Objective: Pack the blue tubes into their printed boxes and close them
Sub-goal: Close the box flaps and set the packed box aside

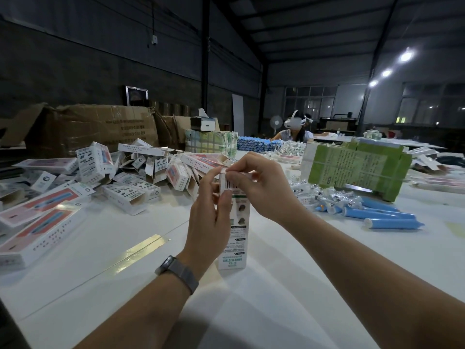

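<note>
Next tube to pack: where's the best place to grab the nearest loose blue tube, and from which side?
Take the nearest blue tube around its round mid-body, coming from above. It lies flat on the table, front of the pile, so nothing blocks that side.

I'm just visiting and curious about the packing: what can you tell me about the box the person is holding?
The box is a tall, narrow white carton, cardboard by the look of it, printed with green text, small dark pictures and a barcode near its top. It stands upright over the white table; whether its bottom rests there is unclear. The left hand grips its side, and the right hand pinches the top end, apparently at the flap. Its contents are hidden.
</note>
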Motion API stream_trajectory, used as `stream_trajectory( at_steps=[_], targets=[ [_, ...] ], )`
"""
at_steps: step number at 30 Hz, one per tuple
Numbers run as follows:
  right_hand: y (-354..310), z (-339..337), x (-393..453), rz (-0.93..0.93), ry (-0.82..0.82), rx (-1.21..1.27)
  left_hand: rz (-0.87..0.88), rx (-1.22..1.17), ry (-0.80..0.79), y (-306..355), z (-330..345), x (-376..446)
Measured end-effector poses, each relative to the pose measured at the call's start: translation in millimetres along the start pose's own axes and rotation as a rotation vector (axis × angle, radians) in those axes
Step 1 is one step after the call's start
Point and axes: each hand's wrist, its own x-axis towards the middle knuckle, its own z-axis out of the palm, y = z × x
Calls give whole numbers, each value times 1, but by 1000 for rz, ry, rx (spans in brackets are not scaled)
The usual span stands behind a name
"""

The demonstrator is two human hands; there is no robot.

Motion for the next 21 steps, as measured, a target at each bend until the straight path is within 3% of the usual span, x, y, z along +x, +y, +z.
stream_trajectory(
  at_steps=[12, 21],
  targets=[
    [-14, -10, 10, 71, -90, -117, 61, -32, -23, 1, -1, 0],
    [-18, -19, 10, 142, -159, -66, 112, -64, -26, 0, -4, 0]
  ],
)
